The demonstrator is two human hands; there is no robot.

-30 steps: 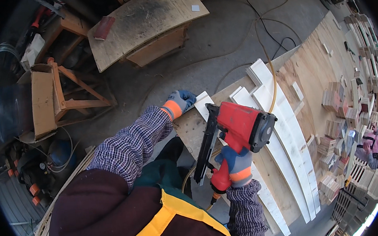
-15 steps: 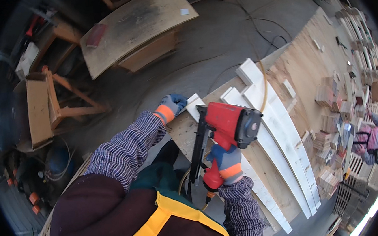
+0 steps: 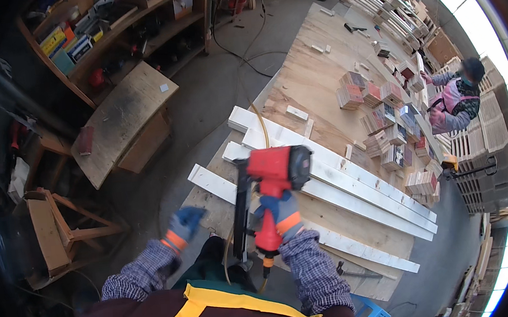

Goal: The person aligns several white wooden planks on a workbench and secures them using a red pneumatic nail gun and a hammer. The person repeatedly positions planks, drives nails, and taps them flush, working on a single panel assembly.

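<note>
My right hand (image 3: 281,211), in a blue and grey glove with an orange cuff, is wrapped round the grip of a red and black pneumatic nail gun (image 3: 269,172). The gun's long black magazine hangs down on its left side, and a hose connects at the bottom of the handle. Behind the gun lies the nearest white board (image 3: 211,183), partly covered by it. My left hand (image 3: 185,226), gloved alike and slightly blurred, hovers empty beside the near left edge of the worktable, apart from the boards. Its fingers look loosely extended.
More long white boards (image 3: 352,177) lie side by side across the plywood worktable (image 3: 290,55). Farther right are several stacks of small wood blocks (image 3: 377,120) and a person (image 3: 457,95) at work. An air hose (image 3: 257,113) crosses the boards. A low bench (image 3: 123,118) stands left.
My left hand has come off the white board's end and moved left. The view has swung right, showing more of the table and the other person. The nail gun stays in my right hand.
</note>
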